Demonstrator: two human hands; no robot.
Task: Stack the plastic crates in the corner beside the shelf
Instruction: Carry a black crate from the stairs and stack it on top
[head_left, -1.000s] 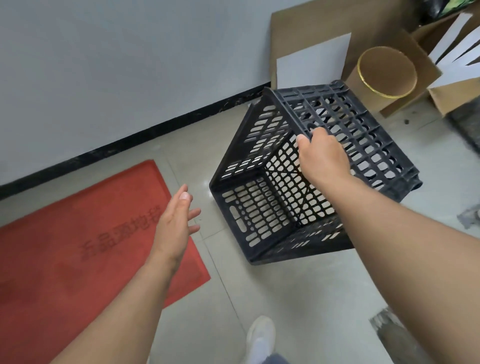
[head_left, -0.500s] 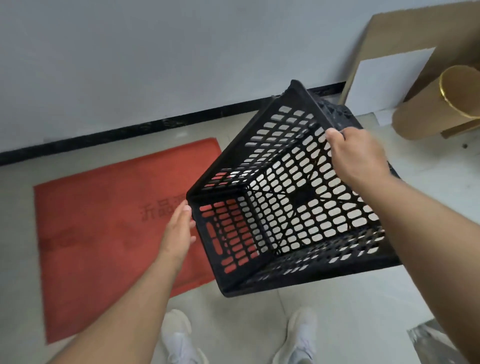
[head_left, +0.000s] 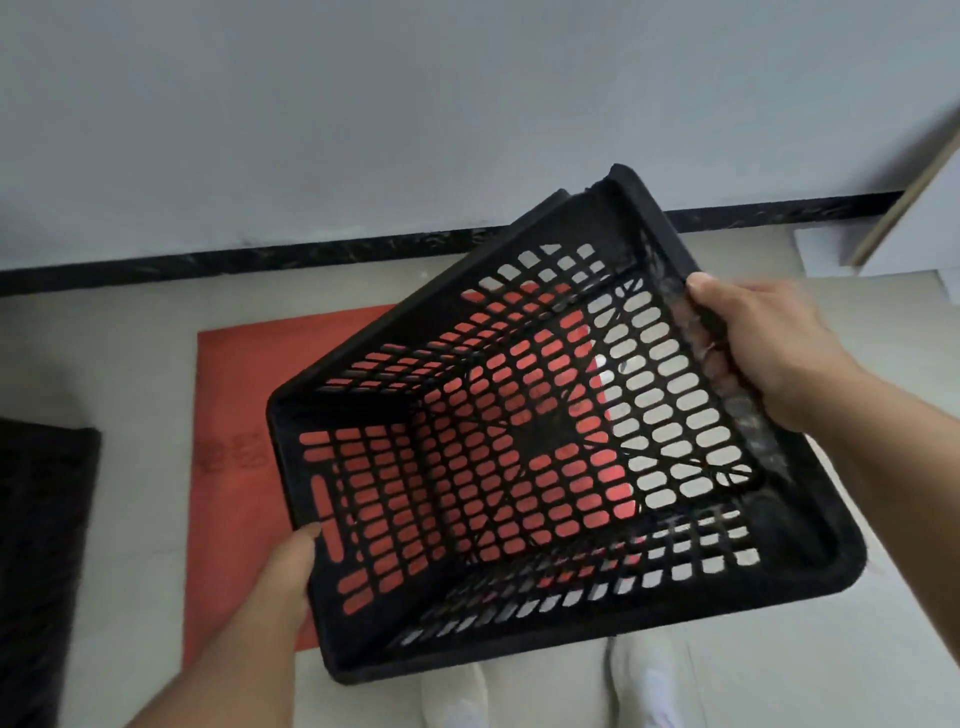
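Observation:
A black perforated plastic crate (head_left: 519, 467) is held off the floor, tilted with its open side toward me. My right hand (head_left: 769, 353) grips its right rim from above. Against the crate's left wall my left hand (head_left: 283, 577) holds the rim, thumb on the edge. A dark object (head_left: 41, 545) at the left edge of the view may be another crate; it is blurred.
A red mat (head_left: 234, 415) lies on the tiled floor under the crate. The grey wall with a black baseboard (head_left: 208, 257) runs across the back. Cardboard and a white board (head_left: 904, 228) lean at the far right. My white shoes (head_left: 649, 686) show below the crate.
The crate has been lifted off the floor and carried left over the red mat. My left hand has come onto its left rim. The view has swung left.

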